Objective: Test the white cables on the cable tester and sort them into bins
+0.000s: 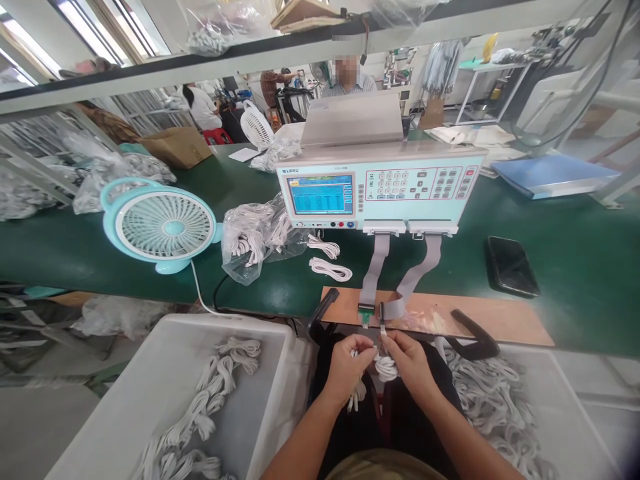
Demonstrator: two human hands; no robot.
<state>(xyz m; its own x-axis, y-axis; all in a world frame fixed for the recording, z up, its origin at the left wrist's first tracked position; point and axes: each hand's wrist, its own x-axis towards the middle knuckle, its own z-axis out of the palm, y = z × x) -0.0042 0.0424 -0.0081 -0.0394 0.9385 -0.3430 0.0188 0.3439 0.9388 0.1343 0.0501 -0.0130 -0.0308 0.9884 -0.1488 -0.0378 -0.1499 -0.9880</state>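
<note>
A coiled white cable [386, 369] hangs between my two hands, just in front of the bench edge. My right hand [411, 363] is closed on one end of it, its plug right against the small connector at the end of a grey ribbon cable [420, 267]; whether the plug is seated I cannot tell. My left hand [347, 370] pinches close to the coil's other side, and more white cable [357, 396] hangs below its palm. Beside them, a small green circuit board [367, 316] ends the other ribbon cable [376, 263]. Both ribbons run from the cable tester [380, 190], whose screen is lit.
White bins with bundled cables stand left [270, 393] and right [555, 400]. On the green bench are a fan [173, 227], a bag of cables [250, 243], two loose coils [330, 269], a phone [512, 265] and a blue folder [555, 175]. A person sits beyond the tester.
</note>
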